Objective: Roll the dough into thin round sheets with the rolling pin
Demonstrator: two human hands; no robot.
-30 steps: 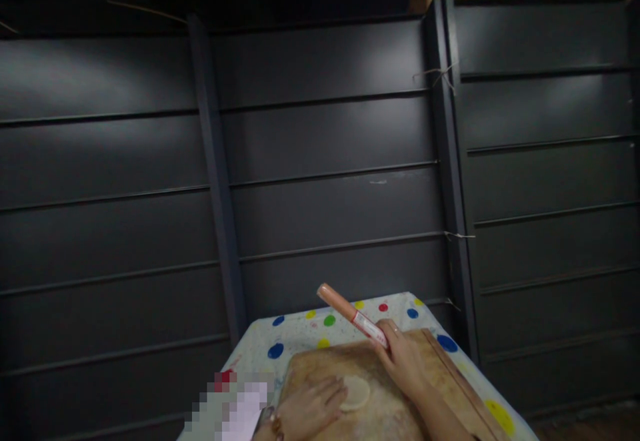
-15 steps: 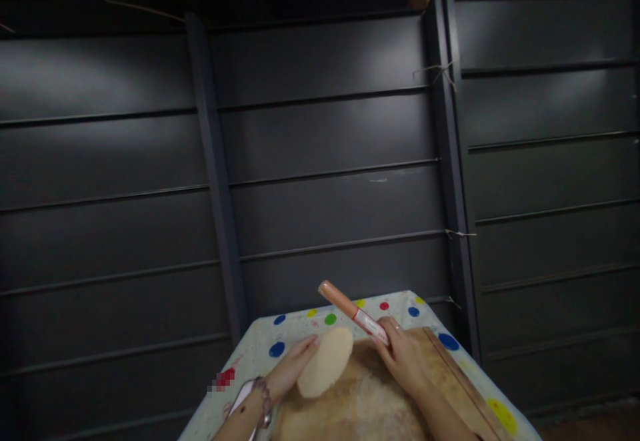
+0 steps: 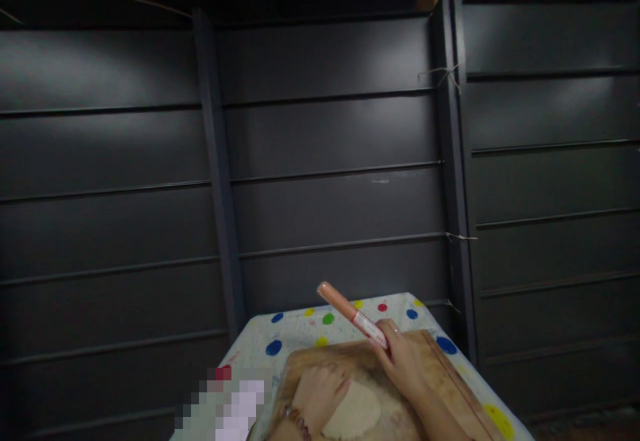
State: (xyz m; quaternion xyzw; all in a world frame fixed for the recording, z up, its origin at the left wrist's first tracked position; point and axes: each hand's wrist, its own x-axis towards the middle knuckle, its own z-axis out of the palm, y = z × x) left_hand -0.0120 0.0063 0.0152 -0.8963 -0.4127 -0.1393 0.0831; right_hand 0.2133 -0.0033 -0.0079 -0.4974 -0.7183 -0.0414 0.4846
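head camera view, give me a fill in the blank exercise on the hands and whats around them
The hand gripping the long orange-brown stick is the person's ____ one.
The flat pale dough lies on a brown wooden ____.
The left hand has a beaded ____ at its wrist.

Missing words: right; board; bracelet

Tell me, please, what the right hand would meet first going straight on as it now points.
Led by its orange-brown, white-labelled cylindrical rod, the right hand would probably meet the dark grey panelled wall, though depth is unclear.
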